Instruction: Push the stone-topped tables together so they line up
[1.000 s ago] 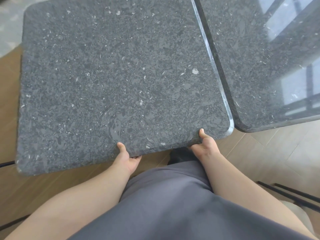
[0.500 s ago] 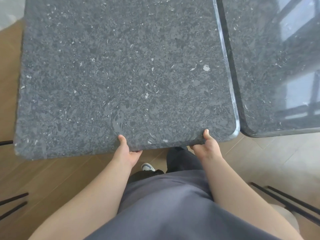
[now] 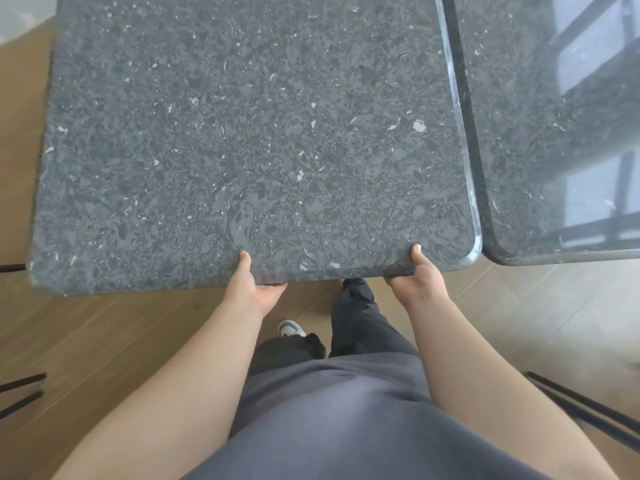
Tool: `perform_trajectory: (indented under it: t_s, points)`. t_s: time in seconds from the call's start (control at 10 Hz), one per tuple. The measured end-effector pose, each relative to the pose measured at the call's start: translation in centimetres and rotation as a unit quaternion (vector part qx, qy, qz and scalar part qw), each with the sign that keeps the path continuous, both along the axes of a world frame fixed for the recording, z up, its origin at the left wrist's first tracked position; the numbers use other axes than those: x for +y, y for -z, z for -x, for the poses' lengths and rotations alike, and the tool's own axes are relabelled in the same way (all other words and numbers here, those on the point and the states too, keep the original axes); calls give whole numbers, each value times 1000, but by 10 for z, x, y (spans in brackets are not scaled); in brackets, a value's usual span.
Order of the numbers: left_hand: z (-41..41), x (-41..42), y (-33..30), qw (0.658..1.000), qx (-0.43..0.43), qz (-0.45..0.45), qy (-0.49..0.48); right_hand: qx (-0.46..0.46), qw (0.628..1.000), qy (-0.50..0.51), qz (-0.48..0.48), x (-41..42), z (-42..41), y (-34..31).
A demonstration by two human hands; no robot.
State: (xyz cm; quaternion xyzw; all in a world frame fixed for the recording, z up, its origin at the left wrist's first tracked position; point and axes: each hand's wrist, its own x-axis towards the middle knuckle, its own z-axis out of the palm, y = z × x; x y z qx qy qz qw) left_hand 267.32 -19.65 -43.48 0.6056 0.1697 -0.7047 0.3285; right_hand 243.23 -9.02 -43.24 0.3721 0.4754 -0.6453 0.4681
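A dark speckled stone-topped table (image 3: 249, 140) fills the middle of the head view. A second stone-topped table (image 3: 554, 133) stands to its right, its side edge against the first along a narrow seam. The near edges of the two tops lie almost level. My left hand (image 3: 251, 289) grips the near edge of the left table, thumb on top, fingers hidden underneath. My right hand (image 3: 417, 277) grips the same edge close to the rounded right corner, thumb on top.
Wood flooring (image 3: 86, 341) lies under the table, paler tiles at the right. Thin black metal legs (image 3: 588, 414) run across the floor at lower right, and more black bars (image 3: 20, 393) at lower left. My shoe (image 3: 290, 329) stands below the table edge.
The left table has swung so its near edge runs straighter and its right side now closes against the second table. Both hands kept their grip on the near edge.
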Motion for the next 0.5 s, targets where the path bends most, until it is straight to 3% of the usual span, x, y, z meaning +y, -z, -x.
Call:
perform_trajectory:
  t_s: [0.2,0.4,0.5]
  points:
    - [-22,2,-38,997,9,10,76,41,999,-20,-29,15,-8,-10]
    - [-52,-19,-78,974,-31,-1,224,75,987,-76,-120,16,-7,-42]
    - [-57,-37,-98,959,-65,78,265,138,967,-126,-173,10,-10,-54]
